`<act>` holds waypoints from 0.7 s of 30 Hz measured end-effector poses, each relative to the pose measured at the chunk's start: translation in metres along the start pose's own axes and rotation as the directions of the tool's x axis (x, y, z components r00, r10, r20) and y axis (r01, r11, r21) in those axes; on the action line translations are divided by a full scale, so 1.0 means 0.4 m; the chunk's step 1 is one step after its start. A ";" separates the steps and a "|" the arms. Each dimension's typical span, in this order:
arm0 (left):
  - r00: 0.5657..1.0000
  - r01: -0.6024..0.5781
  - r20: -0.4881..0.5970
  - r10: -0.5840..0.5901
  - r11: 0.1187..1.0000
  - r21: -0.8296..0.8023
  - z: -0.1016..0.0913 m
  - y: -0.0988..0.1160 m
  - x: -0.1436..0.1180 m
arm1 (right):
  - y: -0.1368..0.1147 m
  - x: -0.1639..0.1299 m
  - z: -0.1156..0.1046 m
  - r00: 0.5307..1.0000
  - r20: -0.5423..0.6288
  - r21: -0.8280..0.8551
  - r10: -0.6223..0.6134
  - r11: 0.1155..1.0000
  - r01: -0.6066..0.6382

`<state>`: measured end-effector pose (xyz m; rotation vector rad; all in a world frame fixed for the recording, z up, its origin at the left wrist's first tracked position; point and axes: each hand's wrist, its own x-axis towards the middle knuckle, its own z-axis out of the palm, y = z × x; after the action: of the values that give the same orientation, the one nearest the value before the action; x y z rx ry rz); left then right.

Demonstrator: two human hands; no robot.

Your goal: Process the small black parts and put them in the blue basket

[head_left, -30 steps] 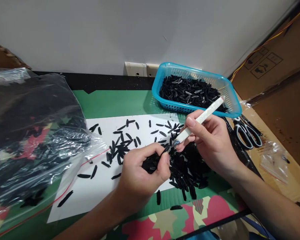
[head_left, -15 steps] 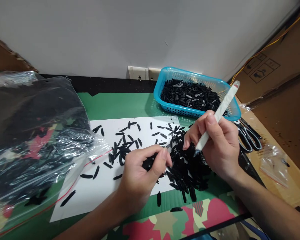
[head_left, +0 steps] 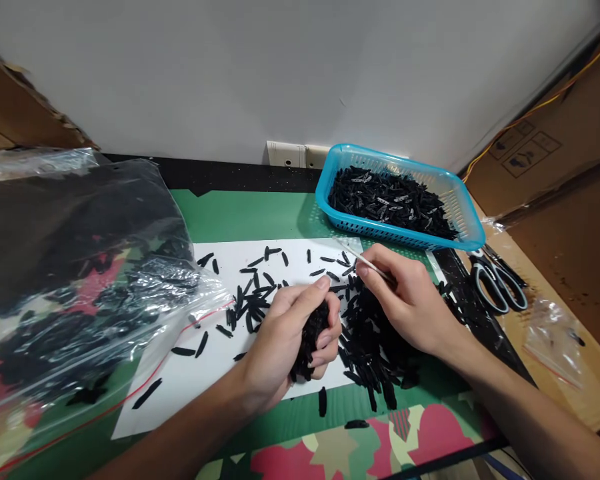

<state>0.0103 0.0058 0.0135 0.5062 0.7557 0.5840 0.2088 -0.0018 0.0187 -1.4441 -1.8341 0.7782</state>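
My left hand [head_left: 293,327] is curled round a clump of small black strips [head_left: 313,337], which bulges out between palm and fingertips. In my right hand [head_left: 405,293] is a slim white stick-like tool [head_left: 367,263], pinched between thumb and fingers and seen nearly edge-on. Its far end points up and left; the rest is hidden by the hand. Below this hand lies a dense pile of black strips [head_left: 375,360], partly on a white paper sheet [head_left: 180,393]. More strips are scattered over the sheet to the left.
A blue plastic basket [head_left: 400,235] of black pieces stands at the back right, against the wall. A clear zip bag [head_left: 130,280] with black pieces covers the left side. Scissors [head_left: 497,287] and a small plastic bag [head_left: 553,340] lie on cardboard at the right.
My right hand has moved left and turned, tilting the white tool from upright to slanting left. My left hand has rolled over, exposing the black clump. The view has shifted slightly.
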 end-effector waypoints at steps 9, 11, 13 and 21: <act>0.976 -0.201 -0.067 0.205 0.978 0.063 0.000 -0.001 -0.002 | -0.002 -0.004 -0.033 0.960 -0.077 -0.281 -0.268 0.930 0.237; 0.967 -0.233 -0.088 0.237 0.971 0.057 0.002 0.001 -0.004 | 0.004 0.001 -0.041 0.945 -0.224 -0.304 -0.238 0.938 0.165; 0.966 -0.235 -0.094 0.239 0.971 0.050 0.002 0.003 -0.005 | 0.007 0.005 -0.044 0.934 -0.301 -0.254 -0.193 0.960 0.116; 0.966 -0.244 -0.060 0.250 0.965 0.091 -0.004 0.001 -0.002 | 0.027 0.015 -0.052 0.939 -0.158 -0.486 -0.305 0.852 0.195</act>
<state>0.0086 0.0058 0.0131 0.6659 0.7921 0.8088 0.2305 0.0073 0.0236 -1.4563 -2.0532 0.0258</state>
